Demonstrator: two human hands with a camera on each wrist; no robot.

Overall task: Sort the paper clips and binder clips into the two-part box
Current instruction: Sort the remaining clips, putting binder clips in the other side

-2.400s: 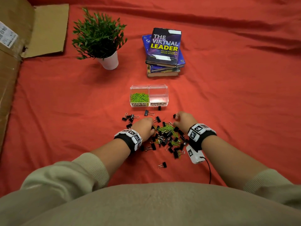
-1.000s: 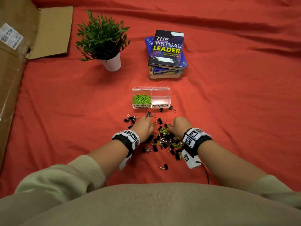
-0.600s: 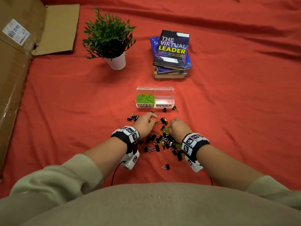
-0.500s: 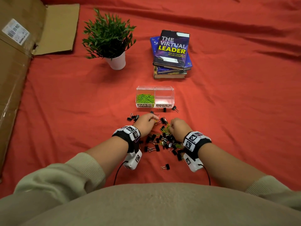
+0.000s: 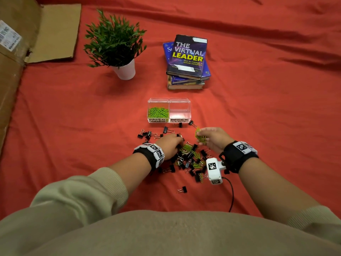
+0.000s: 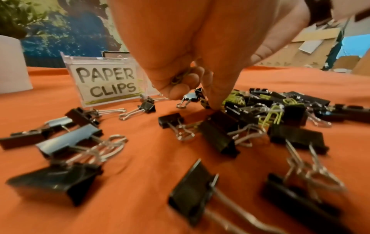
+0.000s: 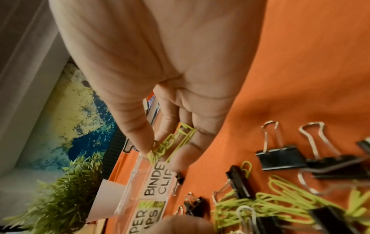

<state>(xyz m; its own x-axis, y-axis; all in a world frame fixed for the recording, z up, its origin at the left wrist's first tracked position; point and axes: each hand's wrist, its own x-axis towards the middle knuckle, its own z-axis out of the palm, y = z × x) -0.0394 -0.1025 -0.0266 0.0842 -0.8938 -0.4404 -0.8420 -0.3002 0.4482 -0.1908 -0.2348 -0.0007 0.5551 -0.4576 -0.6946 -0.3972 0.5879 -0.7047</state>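
Observation:
The clear two-part box (image 5: 178, 120) stands on the red cloth. Its "PAPER CLIPS" half holds green paper clips (image 5: 158, 112); nothing shows in the "BINDER CLIPS" half. A mixed pile of black binder clips and green paper clips (image 5: 190, 159) lies just in front of it. My left hand (image 5: 176, 143) is down in the pile's far left edge. In the left wrist view its curled fingers (image 6: 180, 85) hold a few green paper clips while one fingertip touches the pile. My right hand (image 5: 203, 135) is raised above the pile, pinching a bunch of green paper clips (image 7: 172, 142).
A potted plant (image 5: 118, 47) and a stack of books (image 5: 187, 61) stand behind the box. Flattened cardboard (image 5: 18, 52) lies at the left. Loose binder clips (image 5: 147, 134) are scattered left of the pile, and one lone binder clip (image 5: 182, 189) lies nearer me.
My right hand has risen out of the pile with a bunch of green paper clips. My left hand has stayed low at the pile's far left edge.

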